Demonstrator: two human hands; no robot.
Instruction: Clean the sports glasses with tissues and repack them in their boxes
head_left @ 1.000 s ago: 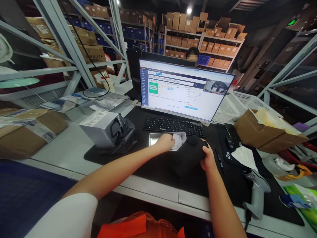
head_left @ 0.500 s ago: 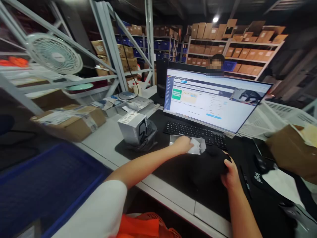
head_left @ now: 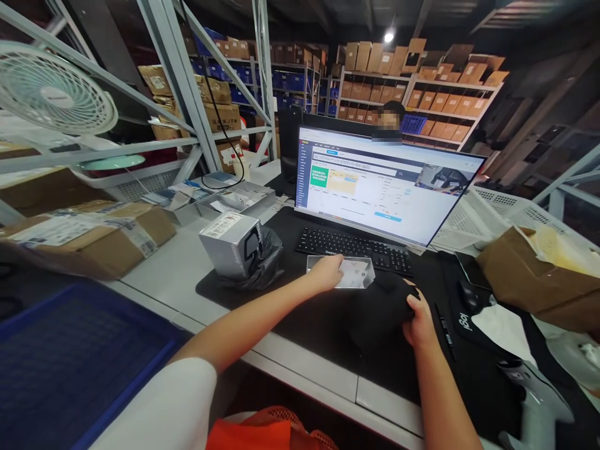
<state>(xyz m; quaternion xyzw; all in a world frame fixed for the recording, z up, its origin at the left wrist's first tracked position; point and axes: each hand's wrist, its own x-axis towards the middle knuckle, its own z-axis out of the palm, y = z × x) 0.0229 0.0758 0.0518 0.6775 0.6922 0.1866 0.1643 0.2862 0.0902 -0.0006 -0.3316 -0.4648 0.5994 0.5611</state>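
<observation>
My left hand (head_left: 328,270) rests on a shallow silver tray (head_left: 315,265) in front of the keyboard (head_left: 352,242), its fingers pinched on a white paper slip (head_left: 354,272) lying there. My right hand (head_left: 416,317) grips a soft black item (head_left: 380,305) that sits on the black desk mat (head_left: 309,315), just right of the tray. A lit monitor (head_left: 379,182) stands behind the keyboard.
A grey box in a dark bag (head_left: 237,249) stands left of the keyboard. Cardboard boxes sit at the left (head_left: 89,234) and right (head_left: 529,275). There is a white fan (head_left: 47,94), a blue crate (head_left: 65,362), a barcode scanner (head_left: 539,400) and a person behind the monitor (head_left: 388,119).
My head swung left and then partly back, so the fan and blue crate came into view. Both hands have kept their places on the slip and the black item.
</observation>
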